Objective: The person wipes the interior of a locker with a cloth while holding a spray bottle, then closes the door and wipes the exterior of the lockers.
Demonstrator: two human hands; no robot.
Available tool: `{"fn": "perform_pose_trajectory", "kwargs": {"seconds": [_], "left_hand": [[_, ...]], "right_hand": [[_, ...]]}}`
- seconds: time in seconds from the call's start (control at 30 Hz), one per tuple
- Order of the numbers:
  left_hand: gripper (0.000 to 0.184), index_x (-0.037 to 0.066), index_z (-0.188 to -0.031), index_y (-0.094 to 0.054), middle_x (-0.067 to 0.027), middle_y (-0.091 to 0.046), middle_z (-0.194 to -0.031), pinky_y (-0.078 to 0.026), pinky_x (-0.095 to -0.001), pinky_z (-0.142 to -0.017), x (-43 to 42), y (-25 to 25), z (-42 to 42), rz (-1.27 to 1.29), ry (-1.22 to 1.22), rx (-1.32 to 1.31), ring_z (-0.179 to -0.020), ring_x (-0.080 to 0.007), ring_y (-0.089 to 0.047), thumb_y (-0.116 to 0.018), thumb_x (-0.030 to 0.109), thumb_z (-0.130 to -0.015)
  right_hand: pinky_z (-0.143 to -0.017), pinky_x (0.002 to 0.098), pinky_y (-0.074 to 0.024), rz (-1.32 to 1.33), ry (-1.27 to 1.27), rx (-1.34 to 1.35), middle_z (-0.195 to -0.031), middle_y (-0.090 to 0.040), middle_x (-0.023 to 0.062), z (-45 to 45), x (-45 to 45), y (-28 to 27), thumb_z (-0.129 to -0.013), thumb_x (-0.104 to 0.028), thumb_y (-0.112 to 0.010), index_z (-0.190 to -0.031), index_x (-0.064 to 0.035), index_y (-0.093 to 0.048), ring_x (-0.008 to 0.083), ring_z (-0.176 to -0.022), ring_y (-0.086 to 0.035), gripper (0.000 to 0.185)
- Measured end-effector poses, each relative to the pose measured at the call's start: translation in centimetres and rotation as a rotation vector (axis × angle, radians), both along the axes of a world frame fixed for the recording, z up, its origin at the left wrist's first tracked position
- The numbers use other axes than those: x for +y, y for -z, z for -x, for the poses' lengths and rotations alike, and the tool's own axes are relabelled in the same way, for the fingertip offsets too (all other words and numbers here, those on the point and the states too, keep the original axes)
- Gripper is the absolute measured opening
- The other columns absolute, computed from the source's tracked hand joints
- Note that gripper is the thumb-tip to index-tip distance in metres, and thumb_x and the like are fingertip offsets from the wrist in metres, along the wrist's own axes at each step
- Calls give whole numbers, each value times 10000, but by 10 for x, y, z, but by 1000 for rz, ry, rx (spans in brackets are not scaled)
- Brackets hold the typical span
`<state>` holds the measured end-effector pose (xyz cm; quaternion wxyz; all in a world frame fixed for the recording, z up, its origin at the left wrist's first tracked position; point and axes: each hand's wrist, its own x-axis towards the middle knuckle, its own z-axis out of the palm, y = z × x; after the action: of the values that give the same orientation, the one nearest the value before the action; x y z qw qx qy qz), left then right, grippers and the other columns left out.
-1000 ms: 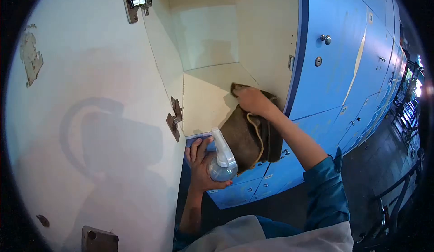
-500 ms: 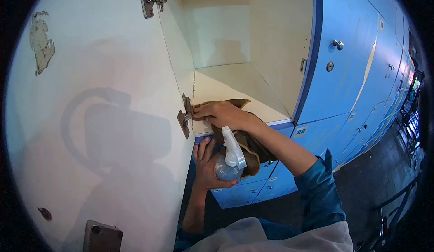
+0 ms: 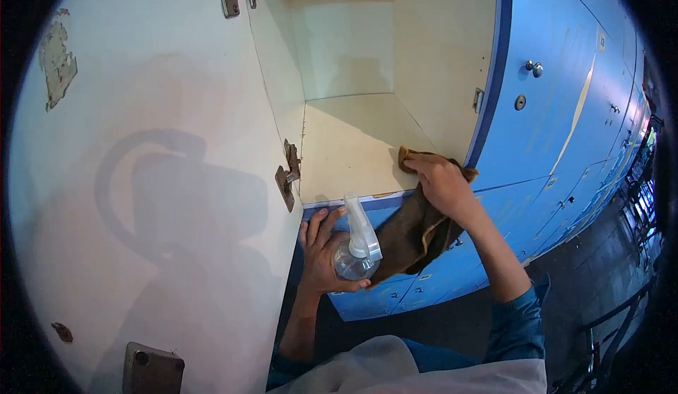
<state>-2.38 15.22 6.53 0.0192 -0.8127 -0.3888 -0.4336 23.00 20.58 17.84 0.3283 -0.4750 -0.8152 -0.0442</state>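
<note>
Brown cloth [image 3: 404,233] gripped by fingers of right hand [image 3: 443,185], at front-right corner of locker floor [image 3: 346,136], trailing outside | left hand [image 3: 322,263] fingers round spray bottle [image 3: 361,240] | wiping looks under way, can't tell share done/left; locker door [image 3: 176,274] open

The spray bottle [image 3: 348,265] is looking like clear, glossy plastic, and its trigger head [image 3: 361,233] is showing smooth, opaque plastic. The cloth [image 3: 404,233] is appearing matt. The open locker door [image 3: 191,295] is presenting a smooth face, with one rough, peeled patch [image 3: 59,69]. The lower hinge [image 3: 286,182] is showing dull metal; the knob [image 3: 537,70] is shining like polished metal.
</note>
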Motion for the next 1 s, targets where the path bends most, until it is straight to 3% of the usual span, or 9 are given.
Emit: {"fn": "perform_pose_trajectory", "kwargs": {"seconds": [0.17,0.37,0.4,0.47,0.6,0.7,0.8,0.87,1.0], "left_hand": [[943,7,-1033,-641,-170,-405,-1370,-50,-547,-1075,2,0,-1,-30,4,1,-1337,-364,-233,-683,745,-447],[949,19,-1039,-641,-167,-399,-1369,-56,-560,-1067,6,5,-3,-45,-3,-19,-1335,-366,-225,-674,759,-445],[881,40,-1003,-642,-139,-401,-1374,-61,-538,-1070,4,4,-4,-47,5,-38,-1327,-348,-240,-683,735,-465],[745,80,-931,-644,-83,-406,-1385,-72,-493,-1078,2,-2,-6,-52,19,-77,-1312,-312,-270,-700,688,-504],[754,81,-934,-643,-83,-400,-1394,-63,-498,-1079,-1,-4,-6,-41,28,-80,-1319,-314,-264,-701,691,-495],[754,79,-934,-643,-84,-391,-1405,-50,-505,-1085,-1,-5,-5,-41,26,-66,-1333,-317,-250,-710,681,-485],[806,61,-973,-643,-115,-370,-1418,-44,-528,-1086,-2,-5,-1,-11,31,-23,-1351,-343,-222,-716,691,-474],[915,37,-1039,-644,-171,-345,-1427,-30,-554,-1081,-1,-5,4,38,35,33,-1368,-381,-185,-701,745,-462],[835,35,-1001,-646,-167,-300,-1458,-52,-570,-1088,-6,-7,5,23,68,-49,-1395,-384,-123,-737,683,-481]], "right_hand": [[-913,416,-457,-3,118,-44,-1117,-610,195,9,7,7,-780,16,-471,-1058,2,-637,342,-1041,-577,324],[-927,413,-443,67,-158,-109,-1144,-596,194,46,49,8,-736,-23,-454,-1084,-8,-626,364,-1036,-569,388],[-926,416,-441,94,-207,-134,-1147,-594,194,58,56,5,-735,-34,-451,-1093,-12,-623,367,-1033,-569,398],[-914,423,-442,215,-185,-194,-1145,-592,195,81,70,-1,-744,-52,-445,-1112,-19,-612,372,-1027,-569,405],[-898,430,-443,372,-172,-314,-1128,-594,197,123,83,-20,-753,-66,-458,-1139,-29,-597,375,-1018,-569,412],[-899,425,-443,254,-370,-182,-1115,-603,194,132,86,-7,-760,-53,-469,-1157,-39,-595,361,-1024,-573,416],[-835,434,-470,110,-509,-84,-966,-634,222,130,85,7,-691,-60,-505,-1123,-26,-619,374,-938,-600,448],[-849,435,-464,110,-559,-84,-987,-632,221,127,80,8,-686,-48,-517,-1113,-26,-624,376,-952,-596,442],[-874,433,-457,40,-760,-33,-1023,-631,216,114,53,6,-695,-32,-535,-1100,-29,-634,370,-979,-590,416]]}}
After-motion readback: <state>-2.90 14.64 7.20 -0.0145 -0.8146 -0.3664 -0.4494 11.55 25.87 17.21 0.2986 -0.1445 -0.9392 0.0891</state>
